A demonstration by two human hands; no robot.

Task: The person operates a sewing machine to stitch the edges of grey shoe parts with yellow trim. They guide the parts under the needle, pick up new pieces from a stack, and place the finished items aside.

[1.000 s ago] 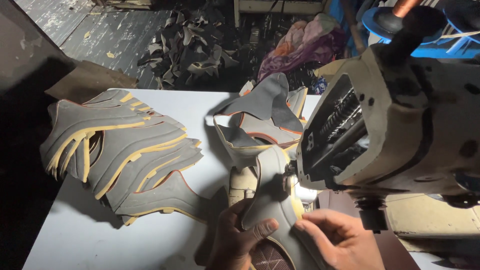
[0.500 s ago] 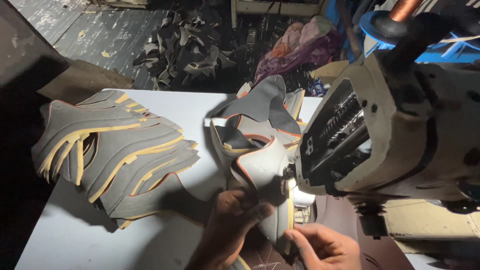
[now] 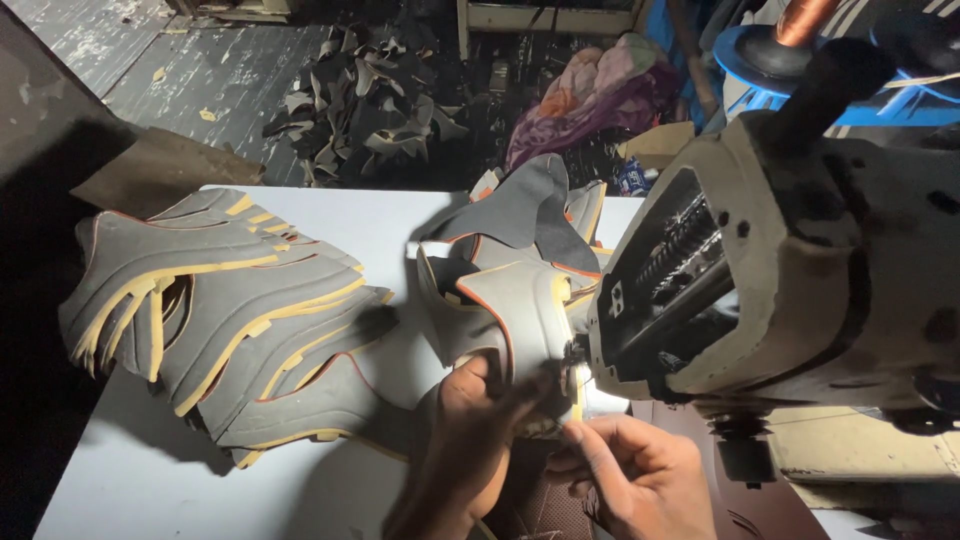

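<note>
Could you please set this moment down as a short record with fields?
Left hand: left hand holds the curved grey piece with tan edging at the machine.
Right hand: right hand pinches the piece's lower edge.
Machine: worn beige sewing machine, lamp lit at its foot.
Table: white table bears a fanned stack of grey pieces.
Floor: pile of dark scraps.

- Grey shoe-upper piece held in the hands: matt, leather-like sheet, cut edges tan and orange.
- Stack of grey pieces left of the hands: same matt finish, tan edging.
- Sewing machine right of the hands: painted metal, dull, grimy, scuffed.
- Counter: smooth white, slightly glossy.
- Floor beyond: rough, worn boards.
</note>
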